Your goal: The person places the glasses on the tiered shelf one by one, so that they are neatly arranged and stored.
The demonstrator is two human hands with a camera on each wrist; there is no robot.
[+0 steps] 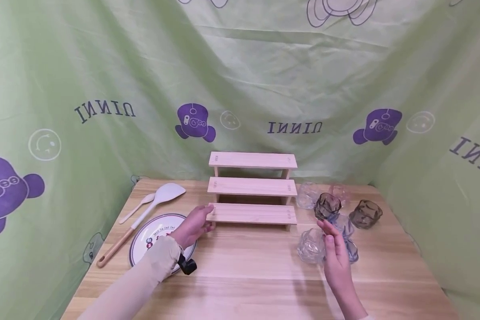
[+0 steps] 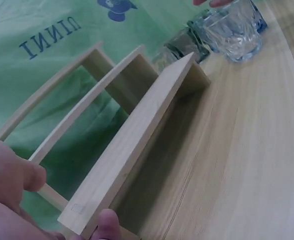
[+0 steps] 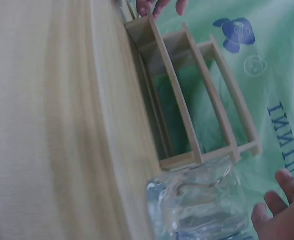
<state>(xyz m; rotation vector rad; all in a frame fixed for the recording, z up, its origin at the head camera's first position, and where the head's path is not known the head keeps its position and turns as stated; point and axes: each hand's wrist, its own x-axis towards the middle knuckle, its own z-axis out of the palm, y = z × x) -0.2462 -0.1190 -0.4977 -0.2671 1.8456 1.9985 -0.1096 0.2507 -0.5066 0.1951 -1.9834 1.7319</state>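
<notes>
A three-step wooden rack (image 1: pixel 252 186) stands at the middle back of the table. At the left end of its lowest step, my left hand (image 1: pixel 194 226) grips the board, with fingertips on either side of the corner in the left wrist view. My right hand (image 1: pixel 336 262) is raised beside a cluster of glass cups, fingers loosely extended and holding nothing. Nearest to it are a clear glass cup (image 1: pixel 311 246) and a blue glass cup (image 1: pixel 351 250), partly hidden by the hand. Behind sit a dark grey cup (image 1: pixel 327 206) and another dark cup (image 1: pixel 366 214).
On the left lie a white plate (image 1: pixel 142 235) with a dark rim, partly under my left arm, a white spatula (image 1: pixel 170 192) with a wooden handle, and a smaller spoon-like utensil (image 1: pixel 138 208). A pink cup (image 1: pixel 339 194) stands behind the dark ones. Green printed cloth (image 1: pixel 240 66) surrounds the table.
</notes>
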